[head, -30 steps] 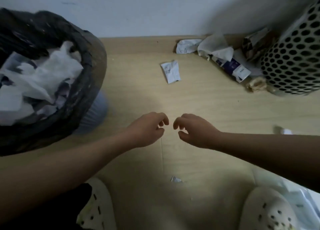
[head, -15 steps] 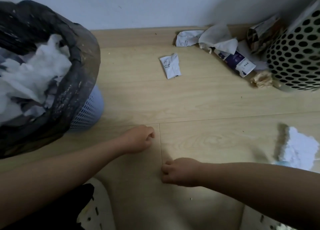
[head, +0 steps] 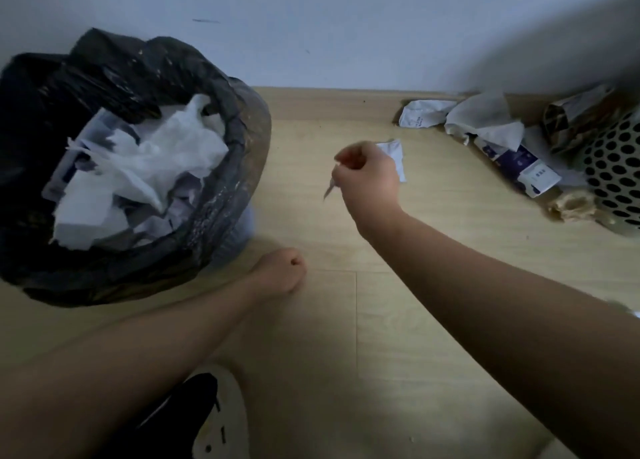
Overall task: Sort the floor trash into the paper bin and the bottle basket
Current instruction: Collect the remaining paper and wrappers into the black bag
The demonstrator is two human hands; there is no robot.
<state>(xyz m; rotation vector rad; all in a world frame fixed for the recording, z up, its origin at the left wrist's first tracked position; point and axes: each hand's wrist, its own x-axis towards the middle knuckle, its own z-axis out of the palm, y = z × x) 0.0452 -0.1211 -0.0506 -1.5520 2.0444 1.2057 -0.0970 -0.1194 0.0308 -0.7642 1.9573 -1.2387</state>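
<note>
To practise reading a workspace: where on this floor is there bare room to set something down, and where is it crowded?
Bare floor: between the paper bin and the right hand, which pinches a paper scrap, and between the right forearm and the brown wad by the dotted basket. Crowded: the far right corner, with crumpled papers and a purple carton.

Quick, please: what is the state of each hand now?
Left hand: closed in a fist, nothing visible in it.
Right hand: pinches a small paper scrap.
</note>
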